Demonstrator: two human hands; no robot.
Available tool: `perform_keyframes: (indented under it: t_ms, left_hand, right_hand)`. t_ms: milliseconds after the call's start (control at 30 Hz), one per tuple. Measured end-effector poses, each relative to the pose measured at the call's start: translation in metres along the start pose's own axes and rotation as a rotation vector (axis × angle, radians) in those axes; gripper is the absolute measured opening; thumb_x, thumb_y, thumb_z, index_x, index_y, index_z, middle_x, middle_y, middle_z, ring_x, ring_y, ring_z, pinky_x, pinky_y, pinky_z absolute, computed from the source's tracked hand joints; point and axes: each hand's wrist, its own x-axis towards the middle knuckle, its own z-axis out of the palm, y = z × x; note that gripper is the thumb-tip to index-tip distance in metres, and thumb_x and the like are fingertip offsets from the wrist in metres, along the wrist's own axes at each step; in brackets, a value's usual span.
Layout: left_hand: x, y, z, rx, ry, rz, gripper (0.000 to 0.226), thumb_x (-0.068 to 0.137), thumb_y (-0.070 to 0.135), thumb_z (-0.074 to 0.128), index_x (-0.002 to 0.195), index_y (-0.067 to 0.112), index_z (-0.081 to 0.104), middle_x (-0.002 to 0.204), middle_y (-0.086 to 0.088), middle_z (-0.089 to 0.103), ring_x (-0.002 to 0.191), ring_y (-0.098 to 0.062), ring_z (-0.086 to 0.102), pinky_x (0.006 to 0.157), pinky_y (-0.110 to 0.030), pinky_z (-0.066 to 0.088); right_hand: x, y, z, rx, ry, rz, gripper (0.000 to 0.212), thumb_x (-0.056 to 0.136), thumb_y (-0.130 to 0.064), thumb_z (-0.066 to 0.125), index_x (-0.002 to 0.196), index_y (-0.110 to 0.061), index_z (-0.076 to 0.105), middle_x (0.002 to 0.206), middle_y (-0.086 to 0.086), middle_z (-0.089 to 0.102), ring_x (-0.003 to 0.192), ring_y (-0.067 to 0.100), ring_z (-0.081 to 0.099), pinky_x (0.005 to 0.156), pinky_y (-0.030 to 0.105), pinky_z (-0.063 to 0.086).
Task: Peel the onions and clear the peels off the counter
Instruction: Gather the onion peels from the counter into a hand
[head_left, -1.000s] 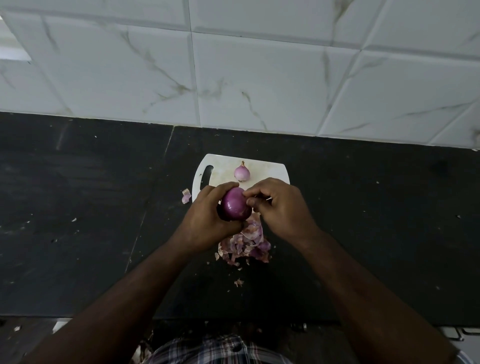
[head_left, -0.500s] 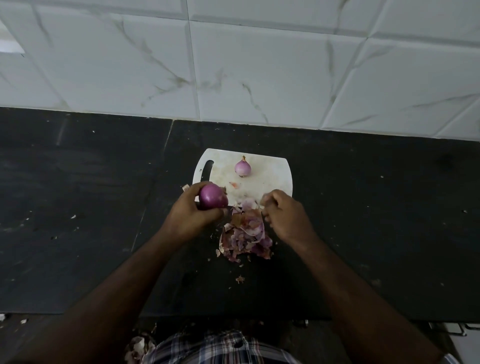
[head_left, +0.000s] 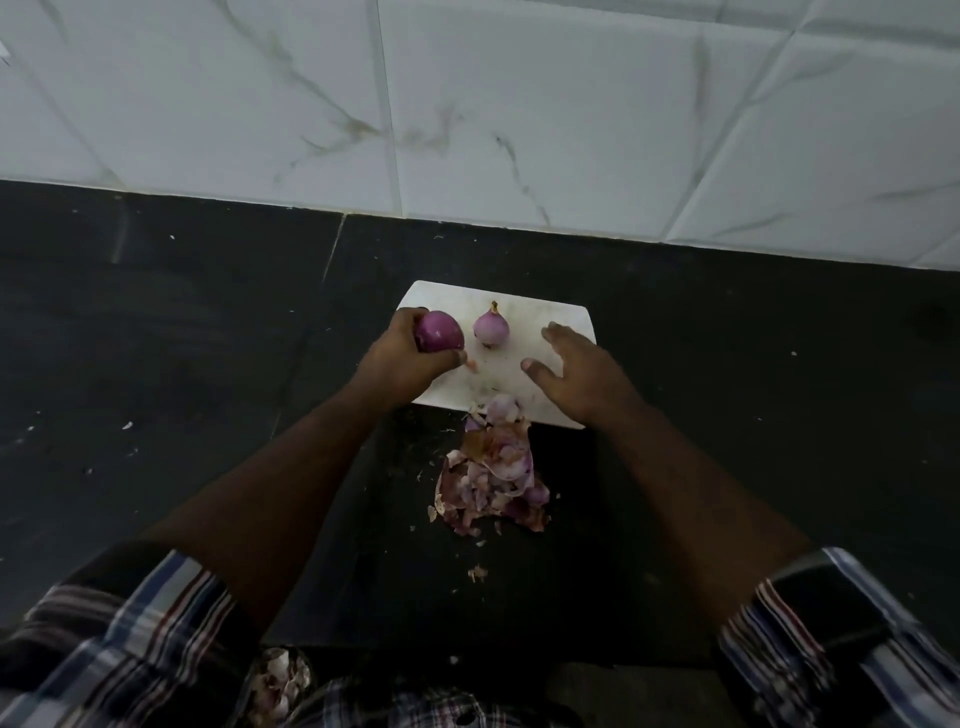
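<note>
- Gripping a peeled, glossy dark-purple onion (head_left: 439, 331): left hand (head_left: 405, 358), fingers curled round it, over the left end of the white plastic cutting board (head_left: 540, 322).
- Hovering above the right part of the board: right hand (head_left: 576, 374), grip open, fingers spread and relaxed, holding nothing.
- Sitting upright on the board between the two hands: second, paler pink-purple onion (head_left: 491, 327), dry tip pointing up, just beside the held onion, not touching it.
- Lying at the near edge of the board and spilling onto the black stone surface (head_left: 156, 338): heap of purple, pink and brown papery onion peels (head_left: 493, 473), between the forearms.
- Scattered on the surface near the heap: a few small peel scraps (head_left: 477, 573).
- Showing at the bottom edge, below the surface's front rim: more pale peels (head_left: 280, 680); container unclear.
- Backing the surface: white marble-veined wall tiles (head_left: 519, 104).
- Covering both upper arms: rolled checked shirt sleeves (head_left: 130, 639).
</note>
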Motion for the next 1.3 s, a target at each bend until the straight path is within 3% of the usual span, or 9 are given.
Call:
perform_keyframes:
  t_ms: [200, 300, 400, 500, 600, 800, 967, 1133, 1300]
  left_hand:
    - [0.02, -0.02, 0.005, -0.052, 0.016, -0.161, 0.08, 0.072, 0.065, 0.072, 0.136, 0.027, 0.042, 0.126, -0.001, 0.06, 0.111, -0.025, 0.062, 0.099, -0.048, 0.052]
    - [0.022, -0.023, 0.003, -0.129, 0.051, -0.189, 0.077, 0.064, 0.069, 0.071, 0.125, 0.027, 0.048, 0.115, 0.0, 0.064, 0.101, -0.024, 0.068, 0.093, -0.049, 0.057]
    - [0.02, -0.023, 0.003, -0.169, 0.055, -0.189, 0.069, 0.067, 0.065, 0.073, 0.12, 0.027, 0.05, 0.11, 0.001, 0.065, 0.096, -0.023, 0.07, 0.091, -0.048, 0.059]
    - [0.021, -0.023, 0.003, -0.204, 0.047, -0.196, 0.069, 0.069, 0.064, 0.072, 0.121, 0.026, 0.05, 0.112, -0.001, 0.064, 0.096, -0.023, 0.071, 0.089, -0.048, 0.06]
    - [0.023, -0.024, 0.002, -0.228, 0.051, -0.205, 0.07, 0.068, 0.066, 0.072, 0.121, 0.025, 0.05, 0.112, -0.003, 0.064, 0.095, -0.023, 0.071, 0.087, -0.048, 0.061]
    - [0.022, -0.024, 0.001, -0.244, 0.035, -0.216, 0.073, 0.067, 0.068, 0.071, 0.122, 0.026, 0.049, 0.115, -0.004, 0.064, 0.097, -0.023, 0.071, 0.087, -0.046, 0.061]
    - [0.024, -0.027, 0.002, -0.28, 0.057, -0.22, 0.069, 0.067, 0.066, 0.074, 0.119, 0.026, 0.051, 0.113, -0.004, 0.065, 0.094, -0.023, 0.072, 0.085, -0.046, 0.062]
    - [0.026, -0.028, 0.002, -0.335, 0.042, -0.232, 0.066, 0.073, 0.059, 0.075, 0.123, 0.022, 0.051, 0.115, -0.006, 0.064, 0.087, -0.02, 0.071, 0.083, -0.044, 0.063]
    - [0.023, -0.024, 0.0, -0.412, 0.075, -0.263, 0.053, 0.089, 0.041, 0.073, 0.13, 0.017, 0.05, 0.12, -0.01, 0.064, 0.088, -0.022, 0.071, 0.083, -0.04, 0.062]
  right_hand:
    - [-0.005, -0.016, 0.042, -0.172, -0.167, -0.033, 0.077, 0.101, -0.056, 0.028, 0.156, -0.004, 0.013, 0.165, 0.018, 0.002, 0.153, 0.03, -0.002, 0.123, 0.043, -0.002]
    - [-0.036, -0.036, 0.046, 0.05, -0.284, -0.248, 0.062, 0.102, -0.044, 0.031, 0.154, -0.01, 0.028, 0.164, 0.008, 0.021, 0.152, 0.02, 0.012, 0.124, 0.035, 0.003]
    - [-0.022, -0.023, 0.035, 0.156, -0.112, -0.206, 0.05, 0.102, -0.038, 0.041, 0.143, -0.012, 0.047, 0.153, 0.006, 0.043, 0.144, 0.021, 0.034, 0.121, 0.034, 0.019]
    - [-0.001, -0.008, 0.032, -0.048, -0.082, -0.011, 0.066, 0.102, -0.051, 0.032, 0.152, -0.008, 0.031, 0.162, 0.011, 0.025, 0.152, 0.024, 0.015, 0.123, 0.038, 0.006]
    - [-0.015, -0.024, 0.052, -0.092, -0.199, -0.202, 0.072, 0.099, -0.053, 0.027, 0.155, -0.008, 0.021, 0.165, 0.013, 0.013, 0.153, 0.024, 0.004, 0.124, 0.039, 0.0]
    - [-0.001, -0.032, 0.041, 0.123, -0.072, -0.311, 0.05, 0.101, -0.034, 0.049, 0.145, -0.01, 0.046, 0.153, 0.006, 0.044, 0.144, 0.016, 0.035, 0.119, 0.032, 0.028]
    - [0.002, -0.041, 0.062, 0.0, -0.211, -0.389, 0.064, 0.098, -0.043, 0.042, 0.152, -0.01, 0.034, 0.161, 0.009, 0.029, 0.152, 0.018, 0.017, 0.124, 0.034, 0.009]
    - [-0.002, -0.046, 0.047, 0.228, -0.155, -0.409, 0.045, 0.096, -0.033, 0.054, 0.137, -0.015, 0.057, 0.143, 0.001, 0.056, 0.135, 0.01, 0.047, 0.112, 0.033, 0.041]
    - [0.029, -0.063, 0.066, -0.063, -0.157, -0.413, 0.063, 0.099, -0.041, 0.042, 0.149, -0.003, 0.037, 0.158, 0.019, 0.032, 0.149, 0.031, 0.023, 0.122, 0.04, 0.013]
